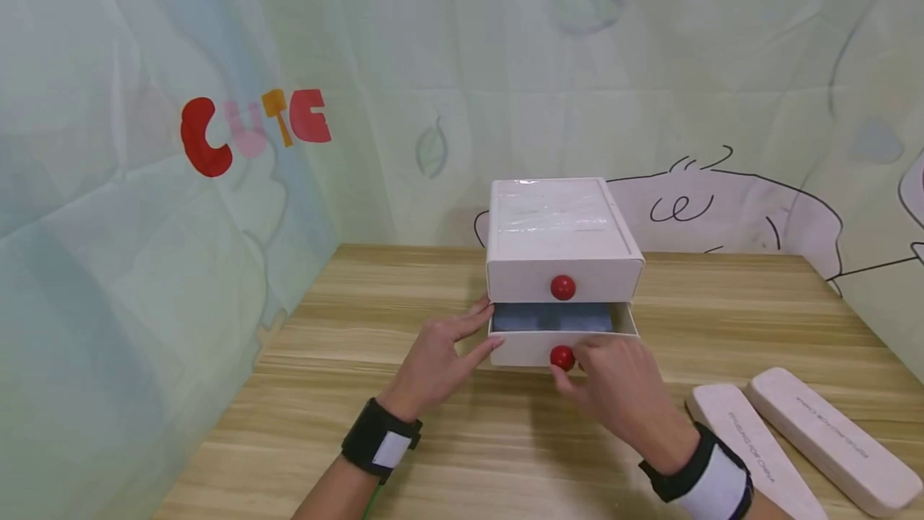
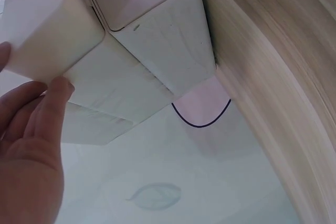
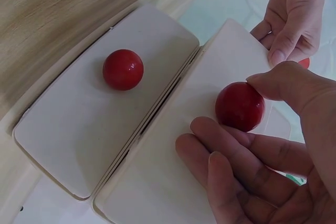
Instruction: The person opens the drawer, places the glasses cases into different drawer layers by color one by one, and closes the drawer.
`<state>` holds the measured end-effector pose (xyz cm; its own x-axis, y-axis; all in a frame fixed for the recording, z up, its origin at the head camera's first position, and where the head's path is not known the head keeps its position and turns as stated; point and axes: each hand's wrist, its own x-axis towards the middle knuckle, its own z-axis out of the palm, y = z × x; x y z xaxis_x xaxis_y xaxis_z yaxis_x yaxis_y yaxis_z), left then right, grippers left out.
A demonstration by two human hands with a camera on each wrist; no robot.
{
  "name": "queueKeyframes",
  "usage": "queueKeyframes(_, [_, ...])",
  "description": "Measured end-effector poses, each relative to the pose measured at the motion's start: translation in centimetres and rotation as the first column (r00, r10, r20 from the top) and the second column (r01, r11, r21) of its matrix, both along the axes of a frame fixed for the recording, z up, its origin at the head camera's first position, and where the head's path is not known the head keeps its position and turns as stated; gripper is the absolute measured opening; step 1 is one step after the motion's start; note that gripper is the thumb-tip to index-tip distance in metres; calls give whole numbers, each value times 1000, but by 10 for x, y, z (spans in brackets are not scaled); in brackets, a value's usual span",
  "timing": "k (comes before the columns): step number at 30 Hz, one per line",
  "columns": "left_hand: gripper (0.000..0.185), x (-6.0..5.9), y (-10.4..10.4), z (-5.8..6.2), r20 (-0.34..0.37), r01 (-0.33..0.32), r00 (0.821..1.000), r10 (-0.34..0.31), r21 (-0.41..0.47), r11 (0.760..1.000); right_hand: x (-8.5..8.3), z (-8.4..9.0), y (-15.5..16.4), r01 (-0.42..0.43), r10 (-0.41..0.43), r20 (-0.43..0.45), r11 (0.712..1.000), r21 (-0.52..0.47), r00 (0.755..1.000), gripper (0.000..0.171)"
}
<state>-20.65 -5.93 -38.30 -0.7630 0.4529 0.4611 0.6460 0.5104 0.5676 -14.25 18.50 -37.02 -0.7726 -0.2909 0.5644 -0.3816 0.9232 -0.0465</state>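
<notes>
A small white drawer box point(image 1: 563, 219) has two stacked drawers with red knobs. Its lower drawer point(image 1: 523, 350) is pulled partway out, and something flat and blue point(image 1: 552, 317) shows inside. My right hand point(image 1: 624, 383) pinches the lower red knob point(image 3: 240, 107) between thumb and fingers. At the box's left side is my left hand point(image 1: 440, 359), its fingers nearly straight against the side and its thumb at the lower drawer's front corner. The upper drawer, with its own red knob point(image 1: 563, 287), is closed.
Two long white cases point(image 1: 830, 440) with printed lettering lie side by side at the right of the wooden table point(image 1: 303, 424). Behind the table hangs a printed cloth point(image 1: 404, 46), which also covers the left side.
</notes>
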Motion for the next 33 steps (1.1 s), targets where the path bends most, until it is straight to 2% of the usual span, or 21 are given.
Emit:
queueKeyframes(12, [44, -3, 3, 3, 16, -28, 999, 27, 46, 999, -7, -1, 2, -13, 12, -25, 1000, -3, 1000, 36])
queueKeyframes(21, [41, -7, 7, 3, -6, -52, 999, 52, 77, 996, -11, -2, 1, -8, 8, -21, 1000, -26, 1000, 37])
queueKeyframes(28, [36, -8, 8, 4, -54, -76, 995, 80, 60, 995, -15, -3, 2, 0, -1, -18, 999, -39, 1000, 37])
queueKeyframes(33, [33, -8, 9, 5, -54, -98, 993, 101, 61, 993, -18, -4, 2, 2, -3, -21, 999, -47, 1000, 37])
